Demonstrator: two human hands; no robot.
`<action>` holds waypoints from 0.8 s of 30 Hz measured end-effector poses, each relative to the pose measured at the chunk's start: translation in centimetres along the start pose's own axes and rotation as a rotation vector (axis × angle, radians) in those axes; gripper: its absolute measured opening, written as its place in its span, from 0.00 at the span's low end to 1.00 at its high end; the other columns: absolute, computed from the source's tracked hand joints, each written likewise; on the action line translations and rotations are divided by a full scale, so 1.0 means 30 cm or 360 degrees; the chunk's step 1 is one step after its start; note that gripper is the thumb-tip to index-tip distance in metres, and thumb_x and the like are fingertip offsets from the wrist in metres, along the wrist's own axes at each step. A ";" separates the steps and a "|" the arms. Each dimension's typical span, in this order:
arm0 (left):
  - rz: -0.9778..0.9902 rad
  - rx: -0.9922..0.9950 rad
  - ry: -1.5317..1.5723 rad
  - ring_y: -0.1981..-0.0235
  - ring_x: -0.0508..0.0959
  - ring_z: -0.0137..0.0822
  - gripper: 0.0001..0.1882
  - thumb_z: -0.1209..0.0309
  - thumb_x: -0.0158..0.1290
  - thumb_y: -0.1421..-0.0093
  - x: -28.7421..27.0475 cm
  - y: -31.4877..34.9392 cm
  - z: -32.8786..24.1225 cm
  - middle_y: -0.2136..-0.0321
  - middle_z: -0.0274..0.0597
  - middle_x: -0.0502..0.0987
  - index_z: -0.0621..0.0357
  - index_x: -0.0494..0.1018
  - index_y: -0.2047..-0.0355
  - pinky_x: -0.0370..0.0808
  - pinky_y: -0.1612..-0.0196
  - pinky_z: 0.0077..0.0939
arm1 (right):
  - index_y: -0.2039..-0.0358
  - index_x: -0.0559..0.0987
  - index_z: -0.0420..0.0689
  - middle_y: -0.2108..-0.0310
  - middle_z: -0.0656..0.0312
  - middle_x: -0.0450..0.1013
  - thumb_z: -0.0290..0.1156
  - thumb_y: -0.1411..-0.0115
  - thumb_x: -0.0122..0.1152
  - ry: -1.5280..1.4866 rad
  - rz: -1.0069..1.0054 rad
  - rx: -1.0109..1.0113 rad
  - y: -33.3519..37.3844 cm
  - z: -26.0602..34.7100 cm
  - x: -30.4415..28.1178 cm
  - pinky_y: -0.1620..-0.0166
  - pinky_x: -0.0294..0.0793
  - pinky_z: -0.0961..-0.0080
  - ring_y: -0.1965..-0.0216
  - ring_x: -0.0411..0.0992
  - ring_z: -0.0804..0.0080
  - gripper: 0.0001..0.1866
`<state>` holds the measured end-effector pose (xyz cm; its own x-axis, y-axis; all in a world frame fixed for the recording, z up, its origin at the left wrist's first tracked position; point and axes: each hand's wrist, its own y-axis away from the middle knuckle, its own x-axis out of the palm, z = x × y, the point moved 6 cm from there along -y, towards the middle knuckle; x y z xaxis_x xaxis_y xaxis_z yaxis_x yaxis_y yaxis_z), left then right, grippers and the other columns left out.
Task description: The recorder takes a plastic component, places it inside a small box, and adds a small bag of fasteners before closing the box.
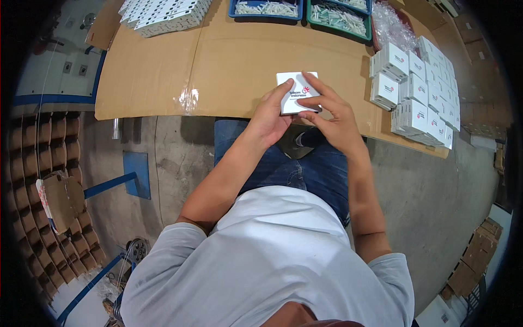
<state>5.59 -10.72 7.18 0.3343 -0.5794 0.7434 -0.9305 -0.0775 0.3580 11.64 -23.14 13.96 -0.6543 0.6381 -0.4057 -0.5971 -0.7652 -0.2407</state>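
A small white box (294,97) with dark lettering and a red mark is held over the near edge of the cardboard-covered table. My left hand (271,115) grips its left side, thumb lying on the top face. From the right, my right hand (333,114) is bent around the same box, its fingertips on the upper face and the right side. The fingers beneath the box are hidden.
Stacked white boxes (417,90) stand at the table's right. More white boxes (169,16) lie at the far left. Blue (265,17) and green (339,31) trays of small white pieces sit at the back, beside clear plastic bags (393,27). Cardboard dividers (52,147) are at left.
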 end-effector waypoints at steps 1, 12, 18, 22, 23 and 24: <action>-0.0007 0.0011 0.0014 0.51 0.81 0.38 0.24 0.55 0.48 0.28 -0.001 0.006 -0.006 0.51 0.43 0.78 0.60 0.68 0.41 0.80 0.52 0.39 | 0.50 0.84 0.42 0.36 0.51 0.70 0.22 0.46 0.72 -0.0002 -0.0002 0.0004 0.002 0.006 0.013 0.31 0.61 0.61 0.32 0.65 0.56 0.20; -0.0066 0.0370 0.0013 0.44 0.75 0.32 0.24 0.55 0.47 0.27 0.037 0.015 -0.006 0.48 0.39 0.75 0.56 0.65 0.39 0.71 0.41 0.32 | 0.47 0.76 0.37 0.52 0.59 0.76 0.24 0.39 0.69 -0.1461 -0.0631 0.0769 0.081 -0.148 0.096 0.45 0.73 0.75 0.50 0.74 0.74 0.20; 0.0029 0.0426 -0.0118 0.45 0.75 0.30 0.23 0.62 0.54 0.29 0.038 -0.006 0.008 0.49 0.38 0.76 0.56 0.65 0.39 0.71 0.41 0.32 | 0.49 0.76 0.37 0.52 0.59 0.76 0.20 0.38 0.64 -0.1529 -0.0925 0.0578 0.068 -0.120 0.014 0.44 0.72 0.75 0.50 0.73 0.74 0.17; 0.0132 0.0570 -0.0572 0.46 0.75 0.32 0.25 0.75 0.63 0.38 0.063 0.016 -0.038 0.50 0.39 0.76 0.59 0.68 0.42 0.73 0.42 0.33 | 0.47 0.75 0.33 0.52 0.59 0.76 0.17 0.42 0.67 -0.1198 -0.0843 0.0351 0.051 -0.049 -0.071 0.45 0.74 0.75 0.49 0.73 0.73 0.22; 0.0194 0.0644 -0.0752 0.46 0.76 0.33 0.27 0.78 0.65 0.41 0.066 0.019 -0.047 0.50 0.39 0.76 0.59 0.69 0.43 0.73 0.42 0.33 | 0.47 0.75 0.33 0.52 0.59 0.76 0.17 0.42 0.67 -0.1195 -0.0851 0.0345 0.050 -0.036 -0.080 0.45 0.74 0.75 0.49 0.73 0.73 0.22; 0.0234 0.0637 -0.0874 0.47 0.76 0.33 0.30 0.77 0.68 0.45 0.061 0.015 -0.052 0.50 0.39 0.76 0.60 0.69 0.43 0.72 0.41 0.33 | 0.47 0.76 0.34 0.52 0.58 0.76 0.16 0.43 0.68 -0.1113 -0.0778 0.0328 0.045 -0.018 -0.083 0.46 0.74 0.76 0.49 0.74 0.74 0.22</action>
<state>6.02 -10.54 9.58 0.1747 -0.9252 0.3368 -0.9792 -0.1990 -0.0386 12.71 -25.79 14.17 -0.3972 0.8481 0.3508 -0.9127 -0.4049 -0.0547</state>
